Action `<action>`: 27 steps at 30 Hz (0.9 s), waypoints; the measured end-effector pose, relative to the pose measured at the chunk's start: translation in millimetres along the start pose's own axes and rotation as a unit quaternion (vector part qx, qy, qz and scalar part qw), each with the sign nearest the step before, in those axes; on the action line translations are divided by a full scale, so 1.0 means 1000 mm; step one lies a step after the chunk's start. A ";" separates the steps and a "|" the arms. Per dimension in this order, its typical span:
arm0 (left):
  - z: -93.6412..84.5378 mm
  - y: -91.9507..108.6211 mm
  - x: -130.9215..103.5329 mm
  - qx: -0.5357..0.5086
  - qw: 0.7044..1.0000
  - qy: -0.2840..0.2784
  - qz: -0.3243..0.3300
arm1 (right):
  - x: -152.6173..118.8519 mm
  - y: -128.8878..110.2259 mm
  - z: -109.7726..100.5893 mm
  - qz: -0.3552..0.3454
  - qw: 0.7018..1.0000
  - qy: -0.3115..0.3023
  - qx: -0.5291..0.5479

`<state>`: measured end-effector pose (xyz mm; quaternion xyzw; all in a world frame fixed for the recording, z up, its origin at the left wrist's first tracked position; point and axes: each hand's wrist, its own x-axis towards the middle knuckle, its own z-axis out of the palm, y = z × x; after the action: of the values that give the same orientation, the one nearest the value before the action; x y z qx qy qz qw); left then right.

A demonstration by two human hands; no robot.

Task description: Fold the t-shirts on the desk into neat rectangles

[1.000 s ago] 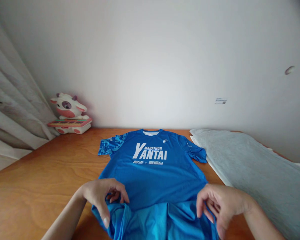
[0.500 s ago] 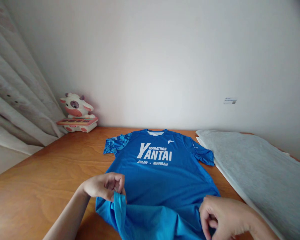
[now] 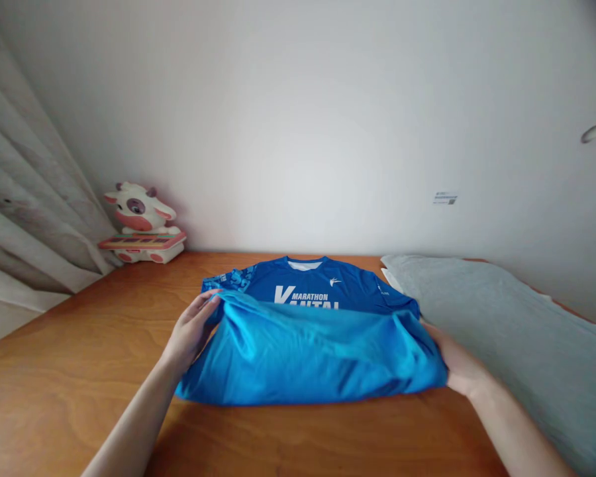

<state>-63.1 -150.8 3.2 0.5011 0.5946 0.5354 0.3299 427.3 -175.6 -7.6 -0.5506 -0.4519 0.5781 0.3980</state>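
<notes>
A blue T-shirt [image 3: 302, 358] with white "MARATHON YANTAI" lettering lies on the wooden table, collar toward the wall. Its lower part is lifted and turned up over the chest, so a lighter blue side faces me and the lettering is partly covered. My left hand [image 3: 193, 328] grips the raised hem at its left corner, thumb on top. At the right corner my right hand [image 3: 449, 358] holds the same cloth; its fingertips are hidden behind the fabric. Both sleeves still lie spread beside the collar.
A grey cloth [image 3: 506, 344] covers the table's right side, close to my right forearm. On the back left corner of the wooden table [image 3: 79, 344] sits a cow-shaped toy keyboard [image 3: 142, 228]. A curtain [image 3: 20, 199] hangs at the left, and a white wall [image 3: 298, 132] rises behind.
Both hands have moved away from me toward the collar, carrying the shirt's hem up and over the chest. The lower lettering is now covered, and bare table shows in front.
</notes>
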 end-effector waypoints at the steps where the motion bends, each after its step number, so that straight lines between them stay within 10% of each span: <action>1: 0.005 0.001 0.003 0.010 1.000 0.019 -0.006 | 0.007 0.000 0.002 0.007 0.999 0.043 -0.003; 7: 0.003 -0.001 0.001 0.371 0.928 0.040 0.006 | 0.011 0.003 0.001 0.043 0.994 0.064 -0.076; 12: -0.003 0.010 -0.011 0.538 0.840 -0.069 -0.014 | 0.001 0.001 -0.002 0.008 0.985 -0.039 -0.168; 21: -0.016 0.004 0.003 0.381 0.918 -0.099 0.034 | -0.005 -0.003 -0.021 -0.035 0.975 -0.054 -0.212; 27: -0.034 0.006 -0.018 0.445 0.886 -0.130 -0.004 | -0.010 -0.004 -0.021 -0.013 0.965 -0.121 -0.231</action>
<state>-88.1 -178.2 13.1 0.6582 0.7239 0.1433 0.1489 448.8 -182.0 -0.4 -0.5478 -0.6250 0.5148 0.2103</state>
